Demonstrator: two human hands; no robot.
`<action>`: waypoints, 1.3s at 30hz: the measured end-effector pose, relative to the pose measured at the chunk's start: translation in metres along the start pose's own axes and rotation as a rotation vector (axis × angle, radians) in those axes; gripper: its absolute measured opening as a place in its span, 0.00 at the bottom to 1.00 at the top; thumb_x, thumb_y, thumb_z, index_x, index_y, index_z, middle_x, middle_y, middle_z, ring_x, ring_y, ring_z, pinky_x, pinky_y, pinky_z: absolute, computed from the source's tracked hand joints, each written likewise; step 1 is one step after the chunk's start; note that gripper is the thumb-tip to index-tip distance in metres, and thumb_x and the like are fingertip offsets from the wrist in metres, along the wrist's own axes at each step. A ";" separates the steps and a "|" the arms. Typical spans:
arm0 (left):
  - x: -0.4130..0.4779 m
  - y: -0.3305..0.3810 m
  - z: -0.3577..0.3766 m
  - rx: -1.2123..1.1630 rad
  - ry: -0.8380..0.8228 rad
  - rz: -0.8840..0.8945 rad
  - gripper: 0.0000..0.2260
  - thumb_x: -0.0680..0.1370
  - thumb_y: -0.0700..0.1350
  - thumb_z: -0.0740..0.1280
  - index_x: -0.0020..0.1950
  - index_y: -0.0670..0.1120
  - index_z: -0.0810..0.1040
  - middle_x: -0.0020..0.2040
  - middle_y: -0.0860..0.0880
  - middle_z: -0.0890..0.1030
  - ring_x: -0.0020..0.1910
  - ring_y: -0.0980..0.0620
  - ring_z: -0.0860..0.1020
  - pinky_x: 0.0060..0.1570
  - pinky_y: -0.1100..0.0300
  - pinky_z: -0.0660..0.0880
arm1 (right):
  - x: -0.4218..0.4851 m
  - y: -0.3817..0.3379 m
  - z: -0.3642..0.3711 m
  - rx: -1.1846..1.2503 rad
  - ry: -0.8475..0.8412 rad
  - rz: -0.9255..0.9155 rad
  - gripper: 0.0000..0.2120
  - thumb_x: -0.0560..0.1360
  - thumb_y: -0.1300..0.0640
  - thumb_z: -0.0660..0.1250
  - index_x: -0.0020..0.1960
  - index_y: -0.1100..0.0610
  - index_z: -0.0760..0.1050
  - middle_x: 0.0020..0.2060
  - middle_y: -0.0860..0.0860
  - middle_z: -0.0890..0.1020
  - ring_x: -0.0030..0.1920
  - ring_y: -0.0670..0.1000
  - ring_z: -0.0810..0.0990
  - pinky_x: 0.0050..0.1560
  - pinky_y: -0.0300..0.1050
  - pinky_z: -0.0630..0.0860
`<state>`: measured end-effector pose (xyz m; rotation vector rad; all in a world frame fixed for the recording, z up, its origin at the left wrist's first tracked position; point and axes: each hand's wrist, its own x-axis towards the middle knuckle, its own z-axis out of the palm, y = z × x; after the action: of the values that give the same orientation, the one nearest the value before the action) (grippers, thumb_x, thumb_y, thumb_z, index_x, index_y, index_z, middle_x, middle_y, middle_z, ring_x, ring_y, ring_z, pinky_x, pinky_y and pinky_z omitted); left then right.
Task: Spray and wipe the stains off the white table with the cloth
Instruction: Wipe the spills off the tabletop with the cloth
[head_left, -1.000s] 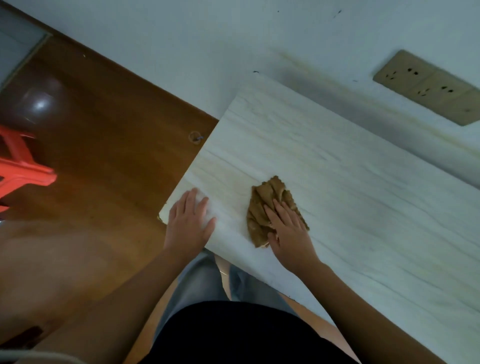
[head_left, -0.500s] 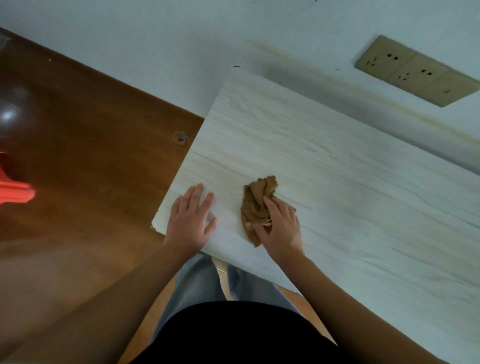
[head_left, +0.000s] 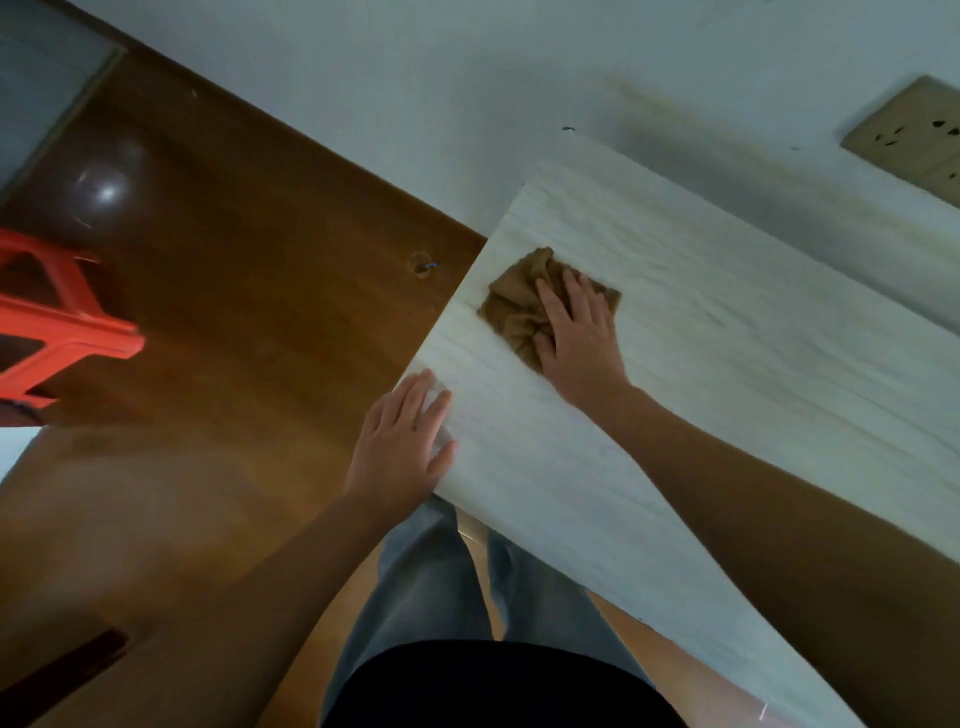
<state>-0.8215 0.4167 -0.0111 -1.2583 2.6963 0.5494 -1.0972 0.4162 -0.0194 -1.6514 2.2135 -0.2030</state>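
White wall is standing behind the tabletop (head_left: 727, 364), and brown floor is lying at its left side. You are pressing the cloth (head_left: 514, 306) flat with your right hand (head_left: 582, 338); its fingers (head_left: 574, 288) are lying spread on top of the cloth, not clamped around it. The cloth is sitting near the far left corner. Your left hand (head_left: 405, 447) is resting flat on the near left edge, fingers loosely apart, holding nothing. To wipe well, you are needing even pressure, overlapping strokes, and cloth staying bunched under the palm. No spray bottle is showing.
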 end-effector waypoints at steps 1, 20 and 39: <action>0.000 -0.001 0.003 -0.004 0.007 -0.001 0.26 0.82 0.58 0.56 0.77 0.47 0.67 0.80 0.43 0.64 0.80 0.44 0.60 0.77 0.46 0.60 | 0.020 -0.009 0.001 -0.003 0.017 0.017 0.31 0.81 0.50 0.59 0.81 0.52 0.54 0.81 0.59 0.54 0.81 0.60 0.49 0.80 0.58 0.45; 0.024 -0.043 -0.053 -0.013 0.015 -0.096 0.21 0.84 0.53 0.58 0.74 0.45 0.70 0.78 0.43 0.67 0.77 0.44 0.65 0.73 0.46 0.64 | -0.064 -0.031 0.035 -0.036 -0.108 -0.336 0.26 0.82 0.44 0.58 0.78 0.52 0.66 0.80 0.55 0.61 0.80 0.59 0.54 0.79 0.61 0.54; 0.123 -0.045 -0.067 -0.078 0.080 0.142 0.21 0.84 0.53 0.58 0.74 0.44 0.70 0.76 0.43 0.69 0.76 0.44 0.66 0.75 0.47 0.66 | -0.066 -0.114 0.059 0.059 0.036 0.169 0.28 0.81 0.47 0.57 0.80 0.49 0.59 0.81 0.56 0.55 0.81 0.60 0.47 0.80 0.61 0.46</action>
<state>-0.8640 0.2774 0.0075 -1.1357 2.8742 0.6398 -0.9568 0.4503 -0.0227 -1.4328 2.3363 -0.2523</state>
